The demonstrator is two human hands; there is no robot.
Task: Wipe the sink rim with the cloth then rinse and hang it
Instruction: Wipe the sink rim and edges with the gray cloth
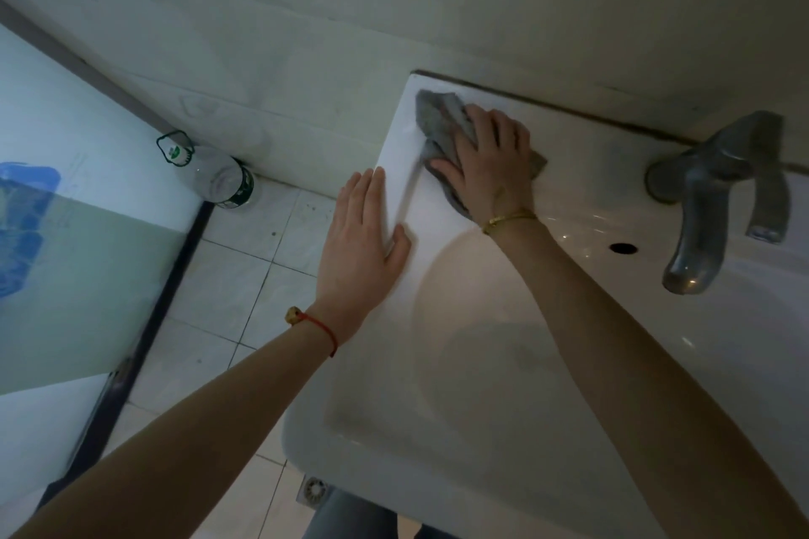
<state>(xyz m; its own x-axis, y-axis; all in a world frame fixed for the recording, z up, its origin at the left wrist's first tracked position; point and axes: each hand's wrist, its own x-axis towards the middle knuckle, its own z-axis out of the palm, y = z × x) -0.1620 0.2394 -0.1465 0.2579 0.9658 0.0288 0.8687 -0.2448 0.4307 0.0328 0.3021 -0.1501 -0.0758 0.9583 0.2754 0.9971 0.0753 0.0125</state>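
A white ceramic sink (582,171) is fixed to the wall, its rim running along the back and left side. My right hand (486,162) presses flat on a grey cloth (437,123) at the rim's back left corner, fingers spread over it. My left hand (363,236) rests flat on the sink's left edge, fingers together, holding nothing. A grey metal tap (718,197) stands on the back rim at the right, with no water running.
A clear plastic bottle (214,175) with a green label stands on the tiled floor in the corner by the wall. A glass shower door (87,258) with a dark frame is at the left. A floor drain (314,490) lies below the sink.
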